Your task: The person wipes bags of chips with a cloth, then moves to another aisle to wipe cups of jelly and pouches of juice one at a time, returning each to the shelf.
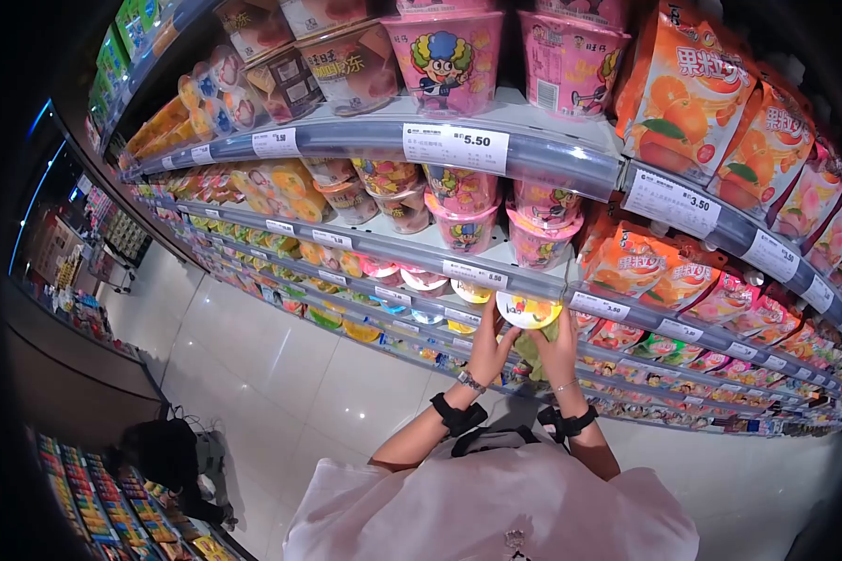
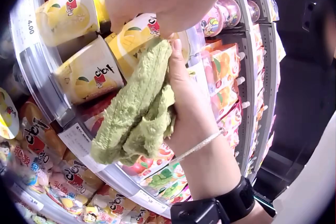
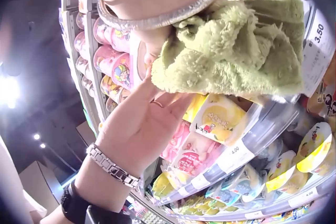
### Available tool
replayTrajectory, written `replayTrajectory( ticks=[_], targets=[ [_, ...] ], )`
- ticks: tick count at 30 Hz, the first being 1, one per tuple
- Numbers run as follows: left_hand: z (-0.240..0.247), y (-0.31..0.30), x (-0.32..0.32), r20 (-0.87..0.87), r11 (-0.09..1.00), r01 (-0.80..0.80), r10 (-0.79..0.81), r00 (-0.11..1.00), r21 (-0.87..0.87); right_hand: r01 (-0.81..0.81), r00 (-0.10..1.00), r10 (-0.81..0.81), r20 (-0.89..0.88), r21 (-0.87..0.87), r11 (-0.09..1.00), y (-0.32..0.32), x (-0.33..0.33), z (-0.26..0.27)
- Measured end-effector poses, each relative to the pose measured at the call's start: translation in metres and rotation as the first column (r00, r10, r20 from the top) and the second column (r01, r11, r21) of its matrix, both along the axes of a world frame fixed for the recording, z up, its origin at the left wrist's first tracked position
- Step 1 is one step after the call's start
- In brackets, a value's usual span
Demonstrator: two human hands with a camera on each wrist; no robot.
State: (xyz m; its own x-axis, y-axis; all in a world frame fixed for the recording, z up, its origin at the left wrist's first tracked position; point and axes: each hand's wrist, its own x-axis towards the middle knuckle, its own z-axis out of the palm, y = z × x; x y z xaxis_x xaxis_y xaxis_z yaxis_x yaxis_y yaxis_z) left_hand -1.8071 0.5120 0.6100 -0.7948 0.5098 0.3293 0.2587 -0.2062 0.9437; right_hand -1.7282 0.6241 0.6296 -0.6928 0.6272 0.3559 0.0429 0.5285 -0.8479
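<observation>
A yellow-and-white jelly cup [image 1: 530, 310] is held just in front of the shelf, its round lid facing up in the head view. My left hand [image 1: 487, 353] grips it from the left, fingers round its side. On the other side, my right hand [image 1: 559, 352] holds a fluffy green cloth [image 2: 136, 108] that hangs down below the cup. In the left wrist view the printed side of the cup [image 2: 127, 50] shows behind the cloth, partly covered by the near hand. The cloth [image 3: 231, 50] hides much of the right fingers in the right wrist view.
Similar yellow cups [image 2: 89, 71] stand in a row beside the hands, behind a price-tag rail [image 2: 79, 145]. Pink cups [image 1: 444, 61] and orange bags [image 1: 688, 93] fill the upper shelf. A person in dark clothing [image 1: 164, 458] is at the lower left, on the tiled floor.
</observation>
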Motion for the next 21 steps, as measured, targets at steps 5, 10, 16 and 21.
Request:
replayTrajectory(
  ticks=[5, 10, 16, 21],
  targets=[
    [-0.015, 0.021, -0.016, -0.104, 0.988, -0.1, 0.088, 0.991, -0.12, 0.216, 0.976, -0.207, -0.075, 0.158, 0.963, -0.003, -0.017, -0.015],
    [-0.008, 0.009, -0.008, -0.334, 0.962, -0.193, 0.121, 0.935, -0.192, 0.309, 0.949, -0.294, -0.111, 0.148, 0.94, -0.013, -0.02, -0.03],
    [0.008, -0.003, 0.003, -0.362, 0.971, -0.079, -0.008, 0.932, -0.226, 0.279, 0.955, -0.274, -0.119, 0.031, 0.96, -0.023, -0.019, -0.034],
    [-0.003, 0.004, -0.006, -0.293, 0.976, -0.036, -0.029, 0.956, -0.216, 0.271, 0.957, -0.257, -0.133, 0.093, 0.958, -0.014, -0.02, -0.037]
  ],
)
